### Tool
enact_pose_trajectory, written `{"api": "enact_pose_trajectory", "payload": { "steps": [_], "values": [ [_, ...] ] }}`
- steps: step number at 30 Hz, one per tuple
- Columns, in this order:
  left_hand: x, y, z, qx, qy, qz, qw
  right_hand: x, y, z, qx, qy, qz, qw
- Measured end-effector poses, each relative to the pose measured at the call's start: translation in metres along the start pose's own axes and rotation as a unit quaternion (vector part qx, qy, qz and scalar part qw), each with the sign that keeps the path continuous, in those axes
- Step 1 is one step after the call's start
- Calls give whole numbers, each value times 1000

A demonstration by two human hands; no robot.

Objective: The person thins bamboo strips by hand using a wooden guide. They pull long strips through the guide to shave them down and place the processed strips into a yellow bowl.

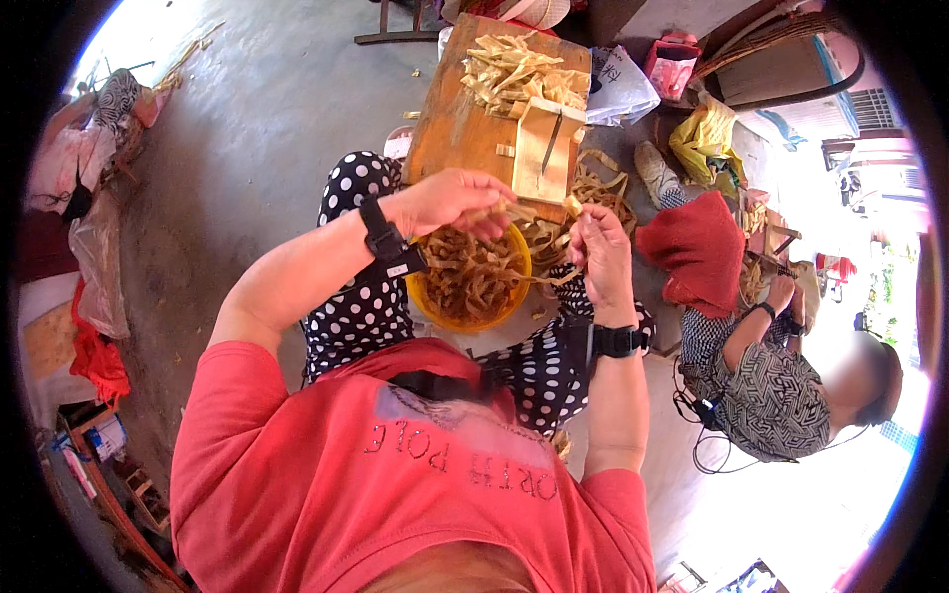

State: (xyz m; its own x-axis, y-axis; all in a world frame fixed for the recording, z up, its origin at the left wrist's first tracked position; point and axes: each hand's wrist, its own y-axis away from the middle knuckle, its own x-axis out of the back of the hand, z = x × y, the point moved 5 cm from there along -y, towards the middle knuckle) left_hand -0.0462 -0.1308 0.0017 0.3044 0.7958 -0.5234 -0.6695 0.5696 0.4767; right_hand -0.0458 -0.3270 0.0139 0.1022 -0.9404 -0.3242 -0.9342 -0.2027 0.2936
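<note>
- Work in hand: a thin, papery, straw-yellow strip end (572,206), up between the right hand's (605,252) thumb and forefinger, pinched; that hand's other fingers curl in.
- Left hand (455,203) above the near edge of the brown wooden table (445,109), fingers stretched toward the right hand. Tips blurred; cannot tell whether they grip anything.
- Done, by my reading: the heap of pale, flat, folded strips (519,74) at the table's far end, a fair quantity. Could equally be stock; a single view does not settle it.
- Left, likely: the round yellow plastic basin (465,325), well filled with curly brown strips (470,272), plus a loose tangle of tan strips (597,188) beside the table on the right. Judged mid-course, plenty remaining.
- Piece in hand: short folded end, lighter than the basin lot, edges slightly bent. Probably light and pliable; exact material uncertain.
- Close by: a pale rectangular wooden board (532,133) on the table, a slim dark tool (551,145) lying lengthwise across it.
</note>
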Motion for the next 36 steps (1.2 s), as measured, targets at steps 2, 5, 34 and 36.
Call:
{"api": "enact_pose_trajectory", "payload": {
  "steps": [2, 5, 34, 36],
  "values": [
    [-9, 4, -10, -23, -98, -28, 994, -9, 10, 5, -14, 18, -15, 1000],
    [-19, 17, -5, -136, -417, 45, 898, -23, 18, 8, -19, 79, -40, 996],
    [-67, 70, -14, 43, -85, -205, 974, -85, 72, -44, 186, 341, -213, 897],
    [-62, 63, -28, 70, 24, -189, 979, -74, 67, -25, 182, 317, -202, 909]
  ]
}}
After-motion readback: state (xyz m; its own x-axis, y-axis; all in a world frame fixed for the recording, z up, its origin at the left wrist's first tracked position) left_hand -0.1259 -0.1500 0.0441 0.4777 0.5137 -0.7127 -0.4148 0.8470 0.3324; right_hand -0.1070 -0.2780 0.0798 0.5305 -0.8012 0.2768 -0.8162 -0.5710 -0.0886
